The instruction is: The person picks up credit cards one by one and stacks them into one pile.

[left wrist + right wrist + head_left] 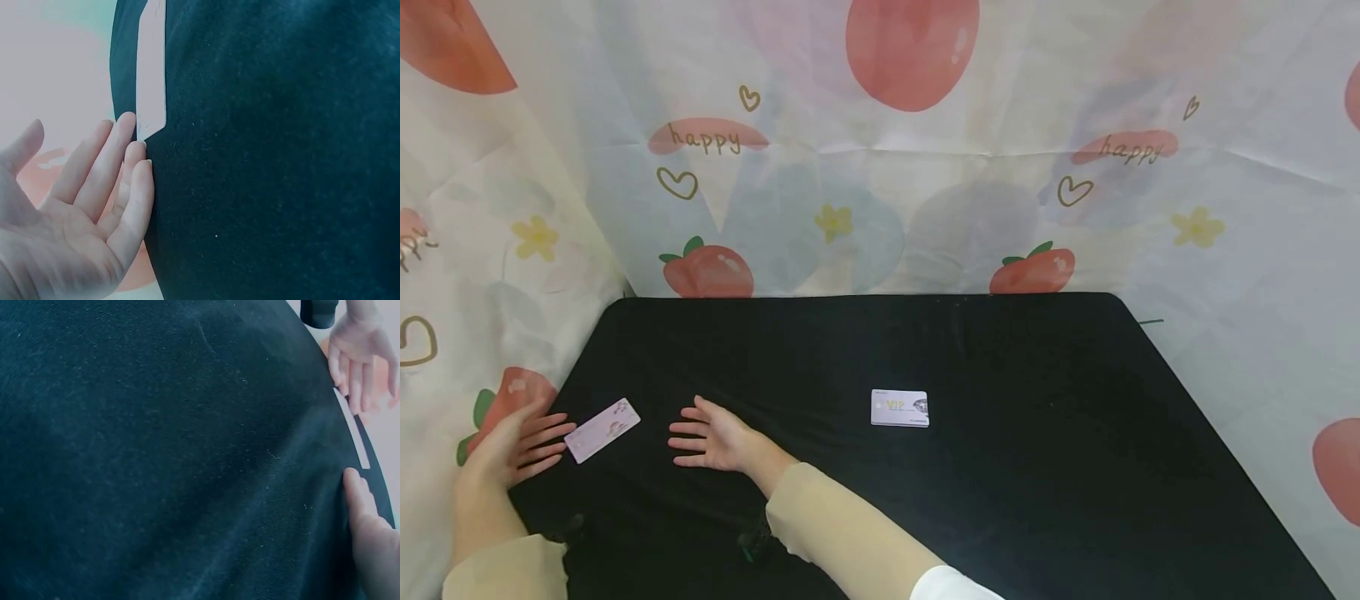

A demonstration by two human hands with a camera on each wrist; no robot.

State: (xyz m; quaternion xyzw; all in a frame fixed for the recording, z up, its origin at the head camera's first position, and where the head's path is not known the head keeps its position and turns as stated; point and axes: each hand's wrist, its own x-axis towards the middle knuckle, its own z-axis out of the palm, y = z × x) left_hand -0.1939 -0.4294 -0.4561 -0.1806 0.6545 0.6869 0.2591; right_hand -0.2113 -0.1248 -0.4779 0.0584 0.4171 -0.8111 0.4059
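A pale pink card (602, 430) with small printed figures lies tilted on the black tabletop at the left. Just left of it is my left hand (516, 446), its fingers extended and spread, with the tips close to the card's near-left corner; whether they touch it I cannot tell. To the card's right, a little apart from it, my right hand (721, 437) is held with its fingers straight and pointing left. Neither hand holds anything. Seen from the left wrist, the card (152, 69) appears as a narrow strip beyond the fingertips.
A white card printed "VIP" (899, 408) lies near the middle of the black-covered table (1037, 492). Behind and to the left hangs a pale curtain (865, 175) with fruit and heart prints. The table's left edge runs beneath the left hand.
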